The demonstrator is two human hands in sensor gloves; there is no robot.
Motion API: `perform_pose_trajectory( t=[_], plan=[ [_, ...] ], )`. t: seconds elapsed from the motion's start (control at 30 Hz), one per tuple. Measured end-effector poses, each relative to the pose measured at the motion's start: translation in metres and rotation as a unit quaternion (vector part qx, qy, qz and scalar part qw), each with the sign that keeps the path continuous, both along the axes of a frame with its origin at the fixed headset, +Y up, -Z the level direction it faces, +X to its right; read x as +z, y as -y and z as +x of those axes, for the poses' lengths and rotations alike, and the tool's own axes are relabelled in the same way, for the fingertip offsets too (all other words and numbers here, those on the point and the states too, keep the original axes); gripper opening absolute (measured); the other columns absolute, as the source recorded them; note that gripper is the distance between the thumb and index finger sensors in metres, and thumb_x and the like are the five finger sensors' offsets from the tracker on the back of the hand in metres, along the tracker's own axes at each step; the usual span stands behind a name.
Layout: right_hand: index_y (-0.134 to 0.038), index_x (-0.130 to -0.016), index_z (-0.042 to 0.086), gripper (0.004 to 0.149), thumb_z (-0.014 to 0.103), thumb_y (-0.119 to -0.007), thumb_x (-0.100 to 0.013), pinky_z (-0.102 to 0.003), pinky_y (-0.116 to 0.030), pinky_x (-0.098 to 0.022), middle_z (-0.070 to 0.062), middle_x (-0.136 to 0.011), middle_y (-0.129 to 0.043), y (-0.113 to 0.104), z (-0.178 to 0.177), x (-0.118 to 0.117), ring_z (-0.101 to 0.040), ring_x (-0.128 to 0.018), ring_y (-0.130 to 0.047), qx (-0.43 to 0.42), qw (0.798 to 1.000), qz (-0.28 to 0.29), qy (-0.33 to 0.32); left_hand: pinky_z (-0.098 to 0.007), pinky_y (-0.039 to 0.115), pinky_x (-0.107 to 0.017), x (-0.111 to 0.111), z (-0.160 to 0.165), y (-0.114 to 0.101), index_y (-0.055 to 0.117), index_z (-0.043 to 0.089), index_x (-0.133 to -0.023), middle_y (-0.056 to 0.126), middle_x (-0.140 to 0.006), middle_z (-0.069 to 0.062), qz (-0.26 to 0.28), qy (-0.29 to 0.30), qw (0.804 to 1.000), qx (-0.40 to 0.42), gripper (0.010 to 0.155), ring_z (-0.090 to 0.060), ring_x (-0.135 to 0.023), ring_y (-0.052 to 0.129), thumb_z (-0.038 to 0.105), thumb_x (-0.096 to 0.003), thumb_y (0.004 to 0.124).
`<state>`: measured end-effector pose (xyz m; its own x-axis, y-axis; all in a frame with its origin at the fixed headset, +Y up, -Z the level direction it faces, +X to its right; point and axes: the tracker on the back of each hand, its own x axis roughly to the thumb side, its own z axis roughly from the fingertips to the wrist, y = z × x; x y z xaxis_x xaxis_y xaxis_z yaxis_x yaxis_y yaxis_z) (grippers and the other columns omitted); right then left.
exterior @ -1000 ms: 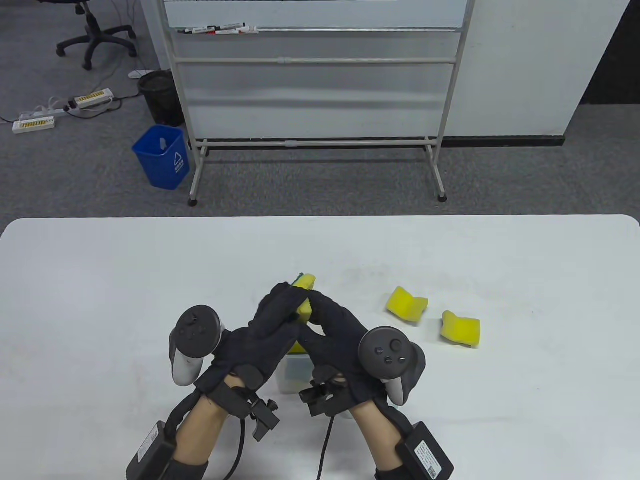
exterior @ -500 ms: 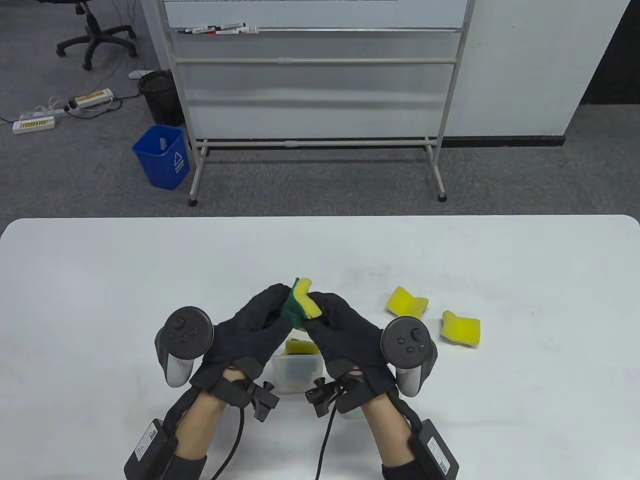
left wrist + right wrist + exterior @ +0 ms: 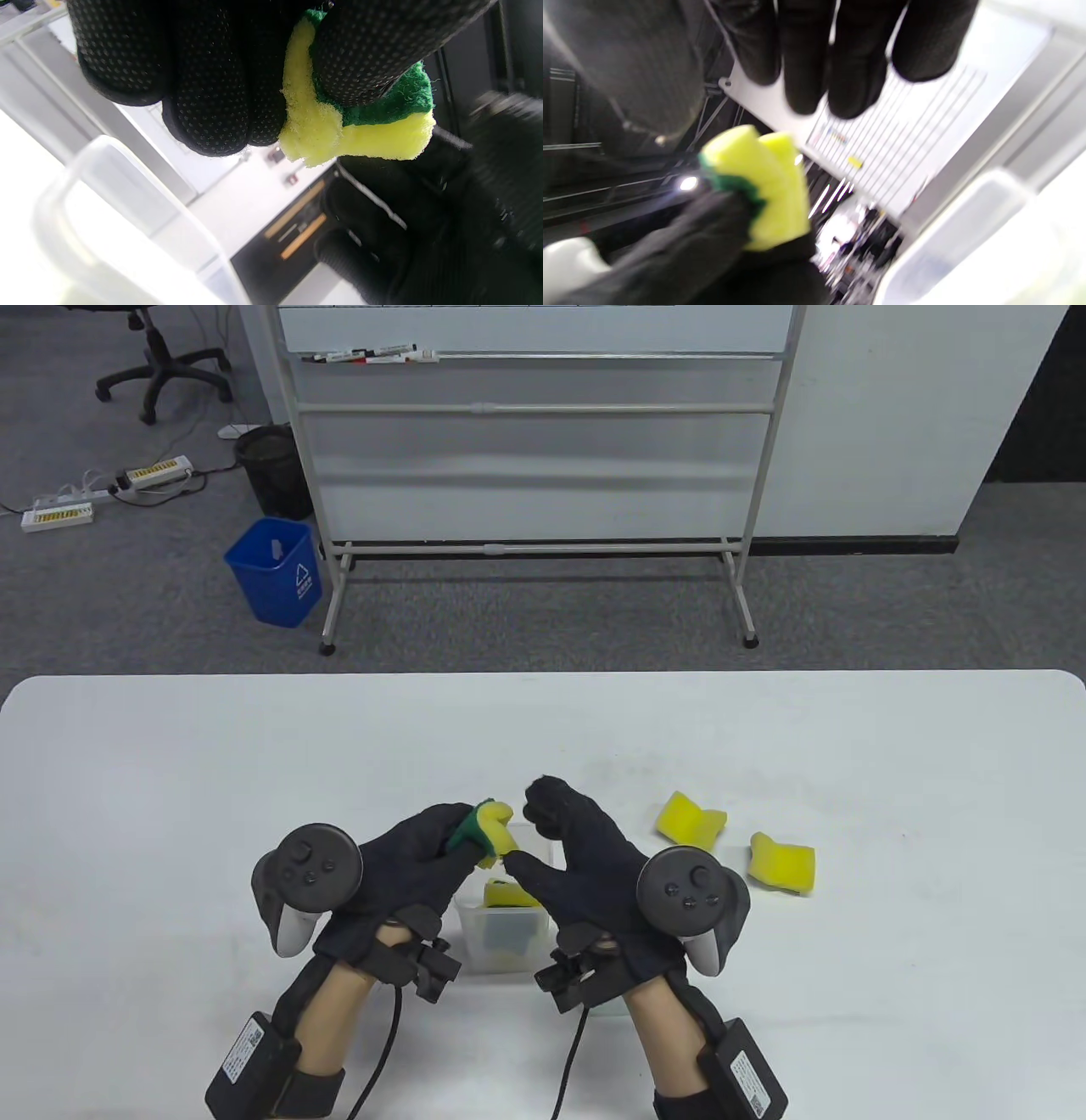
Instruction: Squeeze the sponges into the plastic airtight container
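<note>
My left hand squeezes a folded yellow sponge with a green scouring side above the clear plastic container. The left wrist view shows its fingers pressed around the sponge. My right hand is open beside the sponge and holds nothing; its fingers hang spread in the right wrist view, with the sponge below them. Another sponge lies inside the container. Two loose yellow sponges lie on the table to the right.
The white table stretches wide around the hands. Behind it stand a whiteboard frame, a blue bin and a black bin on the floor.
My right hand has let go of the sponge and opened. My left hand now holds the folded sponge alone, a little lower and to the left. The container shows more between the wrists.
</note>
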<state>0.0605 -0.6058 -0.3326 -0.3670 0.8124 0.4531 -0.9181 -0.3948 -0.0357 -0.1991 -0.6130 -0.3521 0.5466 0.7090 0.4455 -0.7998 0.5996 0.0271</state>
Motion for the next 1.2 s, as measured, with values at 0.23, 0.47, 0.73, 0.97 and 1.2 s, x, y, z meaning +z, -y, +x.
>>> perform_pose_trajectory(
  t=[0.23,0.47,0.73,0.97,1.2],
  plan=[
    [-0.066,-0.107,0.028,0.073,0.047,-0.091,-0.042,-0.059,-0.066,-0.068,-0.007,-0.107,-0.077,0.004,-0.011,-0.003,-0.036,-0.092,-0.083,0.089,0.996,0.009,-0.03,-0.046,0.089,-0.049,0.003,0.012,-0.003,0.081,0.016,-0.089,0.1,-0.074,-0.011,0.025,0.03,0.998,-0.056,0.05,-0.026,-0.058,0.104,0.039,-0.0444,0.086],
    [-0.083,-0.092,0.022,0.055,0.037,-0.093,-0.04,-0.053,-0.073,-0.063,-0.003,-0.084,-0.094,0.0,-0.012,0.003,-0.027,-0.069,-0.098,0.094,0.992,0.067,0.053,-0.048,0.087,-0.053,0.006,0.017,-0.002,0.078,0.018,-0.092,0.097,-0.082,-0.01,0.046,0.018,0.995,-0.089,0.053,-0.028,-0.066,0.101,0.041,-0.0448,0.085],
    [-0.087,-0.086,0.022,0.052,0.036,-0.096,-0.037,-0.05,-0.076,-0.061,-0.001,-0.077,-0.098,0.003,-0.018,0.01,-0.024,-0.064,-0.1,0.152,0.969,0.13,0.148,-0.066,0.059,-0.074,0.0,0.015,0.008,0.05,0.027,-0.11,0.054,-0.119,-0.012,0.015,-0.005,0.98,-0.197,0.075,-0.042,-0.108,0.055,0.056,-0.0471,0.077],
    [-0.086,-0.085,0.026,0.051,0.037,-0.096,-0.036,-0.049,-0.076,-0.061,0.001,-0.077,-0.097,0.014,-0.019,0.004,-0.022,-0.064,-0.1,0.195,0.954,0.135,0.182,-0.07,0.046,-0.077,-0.016,0.012,0.032,0.038,0.033,-0.113,0.035,-0.126,-0.004,-0.056,0.02,0.967,-0.249,0.081,-0.042,-0.114,0.035,0.063,-0.047,0.073],
    [-0.086,-0.083,0.03,0.049,0.036,-0.097,-0.036,-0.051,-0.073,-0.064,0.006,-0.078,-0.098,0.022,-0.025,0.0,-0.022,-0.074,-0.097,0.243,0.946,0.131,0.17,-0.07,0.046,-0.077,-0.021,0.01,0.041,0.037,0.033,-0.113,0.034,-0.126,-0.005,-0.085,0.034,0.966,-0.244,0.081,-0.041,-0.115,0.034,0.065,-0.0473,0.071]
  ],
)
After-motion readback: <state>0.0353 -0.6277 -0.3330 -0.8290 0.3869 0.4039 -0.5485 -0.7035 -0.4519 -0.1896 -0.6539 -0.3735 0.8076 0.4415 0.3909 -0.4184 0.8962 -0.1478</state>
